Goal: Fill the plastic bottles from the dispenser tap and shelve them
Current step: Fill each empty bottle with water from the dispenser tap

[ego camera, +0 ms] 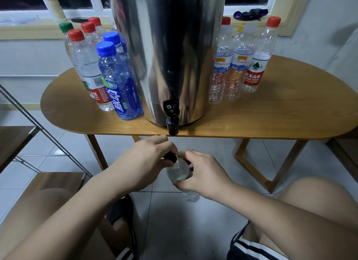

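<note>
Right hand (201, 175) grips the clear bottle (179, 172) while left hand (147, 161) fingers (167, 145) pinch its black cap (171, 157).

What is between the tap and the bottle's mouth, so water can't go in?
The black cap sits over the mouth of the bottle, pinched in the grip of the left hand. Cap and hand both lie just below the tap. The right hand holds the bottle's side, out of the way.

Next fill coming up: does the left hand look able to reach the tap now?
Probably: the tap hangs above, nothing between, but the left hand is pinching the black cap on the bottle.
</note>
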Tool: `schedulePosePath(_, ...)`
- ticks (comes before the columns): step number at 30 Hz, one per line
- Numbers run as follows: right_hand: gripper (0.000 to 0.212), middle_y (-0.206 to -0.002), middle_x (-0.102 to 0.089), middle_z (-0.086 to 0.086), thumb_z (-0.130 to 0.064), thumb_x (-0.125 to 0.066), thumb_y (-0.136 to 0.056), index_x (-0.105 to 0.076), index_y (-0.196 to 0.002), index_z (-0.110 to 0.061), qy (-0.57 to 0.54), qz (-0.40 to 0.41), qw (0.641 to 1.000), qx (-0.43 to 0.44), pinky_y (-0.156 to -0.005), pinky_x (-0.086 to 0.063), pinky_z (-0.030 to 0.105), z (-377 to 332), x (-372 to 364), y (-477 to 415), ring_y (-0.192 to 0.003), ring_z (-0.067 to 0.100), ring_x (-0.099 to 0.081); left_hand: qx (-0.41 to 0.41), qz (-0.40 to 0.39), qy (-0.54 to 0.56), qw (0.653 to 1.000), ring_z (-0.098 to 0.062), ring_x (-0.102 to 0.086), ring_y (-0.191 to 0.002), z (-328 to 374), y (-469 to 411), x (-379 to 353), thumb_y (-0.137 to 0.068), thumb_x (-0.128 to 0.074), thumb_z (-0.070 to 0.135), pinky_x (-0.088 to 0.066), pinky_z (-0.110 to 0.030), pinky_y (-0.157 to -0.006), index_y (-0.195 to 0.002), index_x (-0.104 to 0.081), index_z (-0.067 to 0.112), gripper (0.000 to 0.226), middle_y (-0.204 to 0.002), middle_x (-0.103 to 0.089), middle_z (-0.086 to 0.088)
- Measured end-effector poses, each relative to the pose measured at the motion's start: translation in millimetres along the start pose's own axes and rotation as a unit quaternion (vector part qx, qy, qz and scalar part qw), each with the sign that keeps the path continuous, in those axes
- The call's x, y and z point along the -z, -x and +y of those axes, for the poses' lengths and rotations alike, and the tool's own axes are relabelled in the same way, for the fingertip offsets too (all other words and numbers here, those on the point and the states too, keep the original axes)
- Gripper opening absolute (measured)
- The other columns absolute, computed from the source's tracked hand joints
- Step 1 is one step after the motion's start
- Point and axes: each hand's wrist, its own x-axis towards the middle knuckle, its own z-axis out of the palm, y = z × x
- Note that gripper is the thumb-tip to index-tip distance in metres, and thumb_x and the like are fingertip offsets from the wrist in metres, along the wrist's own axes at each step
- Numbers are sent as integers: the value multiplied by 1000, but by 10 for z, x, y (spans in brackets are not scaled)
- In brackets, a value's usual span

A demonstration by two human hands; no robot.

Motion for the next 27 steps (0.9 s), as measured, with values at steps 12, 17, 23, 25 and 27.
schedulePosePath(12,54,-109,-70,-16,-47,-91,-70,-67,-118,-40,-30,-18,999,5,-86,-60,41,-13,39,8,-103,9,-67,-22,21,53,998,4,-63,-90,-132,75,23,-94,-73,64,-46,-9,-71,-118,-76,33,39,-99,-66,22)
schedulePosePath(17,45,-100,-66,-15,-47,-86,-71,-65,-109,-38,-6,-14,1000,24,-79,-59,43,-33,3,3,-96,11,-64,22,54,-94,994,-13,-47,-56,-110,18,-54,-90,-39,93,-42,-34,-49,-73,-50,27,69,-63,-48,10)
schedulePosePath(23,45,-99,-65,-17,-46,-85,-70,-64,-109,-40,-1,0,1000,20,-79,-59,41,-11,24,12,-94,11,-64,4,60,-93,994,-15,-37,-52,-55,21,-91,-99,-46,74,-29,-33,-47,-68,-37,27,57,-60,-39,9)
schedulePosePath(25,46,-100,-65,-18,-48,-84,-70,-63,-110,-40,0,1,1000,19,-79,-59,41,-3,29,16,-94,12,-64,-7,53,-79,995,-14,-41,-58,-55,15,-99,-101,-49,69,-30,-32,-50,-73,-44,28,50,-67,-43,10)
schedulePosePath(27,48,-100,-65,-18,-50,-84,-69,-62,-111,-40,0,0,1000,16,-78,-59,42,-7,28,20,-94,13,-64,-19,39,-68,997,-12,-43,-65,-60,22,-96,-102,-55,62,-28,-26,-54,-81,-53,25,43,-76,-47,11)
